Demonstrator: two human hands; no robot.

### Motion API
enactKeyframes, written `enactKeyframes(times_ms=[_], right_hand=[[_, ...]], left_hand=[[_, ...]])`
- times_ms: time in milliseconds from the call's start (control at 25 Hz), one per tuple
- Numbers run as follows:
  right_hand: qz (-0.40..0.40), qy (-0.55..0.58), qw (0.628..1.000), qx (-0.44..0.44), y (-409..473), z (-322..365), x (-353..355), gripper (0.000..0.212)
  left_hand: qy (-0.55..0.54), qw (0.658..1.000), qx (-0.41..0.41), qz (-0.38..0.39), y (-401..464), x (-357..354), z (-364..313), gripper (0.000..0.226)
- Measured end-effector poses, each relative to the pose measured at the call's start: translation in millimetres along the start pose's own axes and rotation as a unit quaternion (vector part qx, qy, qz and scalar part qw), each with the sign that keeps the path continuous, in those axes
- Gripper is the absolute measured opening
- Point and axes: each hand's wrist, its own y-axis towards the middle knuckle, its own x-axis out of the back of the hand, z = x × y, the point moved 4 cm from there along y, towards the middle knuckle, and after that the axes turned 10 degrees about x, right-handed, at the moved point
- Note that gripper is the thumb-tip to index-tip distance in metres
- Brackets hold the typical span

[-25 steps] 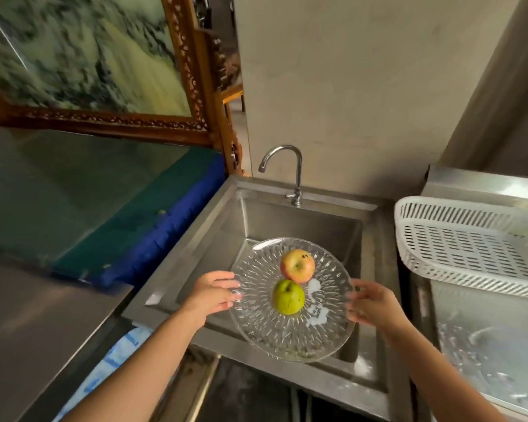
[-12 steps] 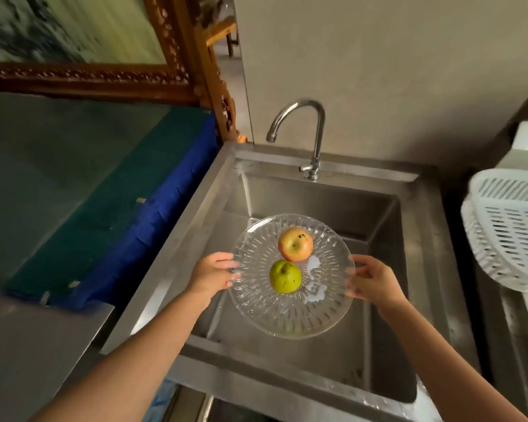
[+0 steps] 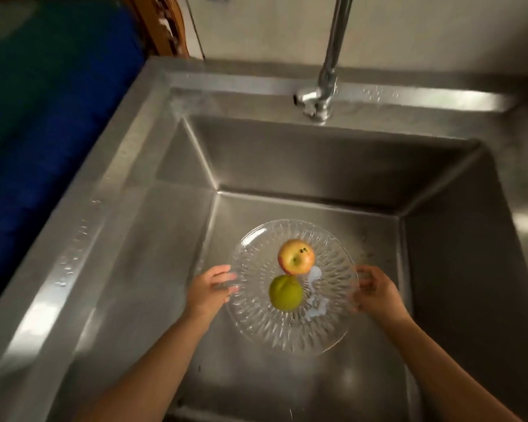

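A clear cut-glass plate [image 3: 290,333] sits low inside the steel sink [image 3: 153,226], carrying a red-yellow apple [image 3: 296,256] at the far side and a green apple [image 3: 285,293] nearer me. A small white smear lies on the plate to the right of the fruit. My left hand [image 3: 209,287] grips the plate's left rim, thumb on top. My right hand [image 3: 375,289] holds the right rim with curled fingers. Whether the plate touches the sink floor cannot be told.
A chrome tap [image 3: 323,83] rises from the sink's back ledge, its spout out of frame at the top. Water drops dot the sink's left rim. A blue and green cloth-covered surface [image 3: 43,95] lies to the left, with a carved wooden frame [image 3: 168,28] behind it.
Both hands have lowered the plate with the two apples down into the sink basin. The view has tilted down and closed in, so the white basket has left the frame.
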Motion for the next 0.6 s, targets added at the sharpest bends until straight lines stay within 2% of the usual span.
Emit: enactKeyframes(times_ms=[280,600], right_hand=[[-0.005,0.029,0.999,-0.032,45.2,-68.1,-29.0,0.039],[-0.015,0.006,0.999,-0.044,58.9,-94.9,-40.6,0.047]], left_hand=[[0.001,1.000,0.027,0.014,64.2,-33.1,37.7,0.045],[0.006,1.000,0.016,0.004,83.1,-34.8,49.7,0.046]])
